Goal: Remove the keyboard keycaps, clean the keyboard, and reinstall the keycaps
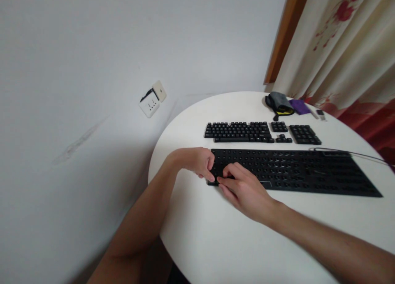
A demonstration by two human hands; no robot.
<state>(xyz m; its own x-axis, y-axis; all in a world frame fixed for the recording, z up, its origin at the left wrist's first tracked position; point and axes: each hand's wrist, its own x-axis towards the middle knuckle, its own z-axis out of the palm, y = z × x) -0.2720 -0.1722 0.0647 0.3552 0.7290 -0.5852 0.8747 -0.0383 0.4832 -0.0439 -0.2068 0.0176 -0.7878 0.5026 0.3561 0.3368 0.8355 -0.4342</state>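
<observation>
A black keyboard base (286, 168) with its keycaps off lies across the white table. My left hand (200, 162) is curled at its left end, fingers folded and thumb laid on the front left corner, so it grips that end. Beside that thumb, my right hand (242, 187) bends its fingers down onto the same corner, index finger and thumb close together. Whatever lies between those fingertips is hidden or too small to make out. Behind the base sit black keycaps in groups: a main block (239, 130), a navigation block (279, 127), arrow keys (283, 139) and a number pad (305, 134).
A round white table (216, 238) stands against the wall, which has a socket (149, 105). A grey and black pouch (280, 103), a purple cloth (299, 107) and a small stick-like item (321, 114) lie at the back right. A thin cable (364, 155) runs off right.
</observation>
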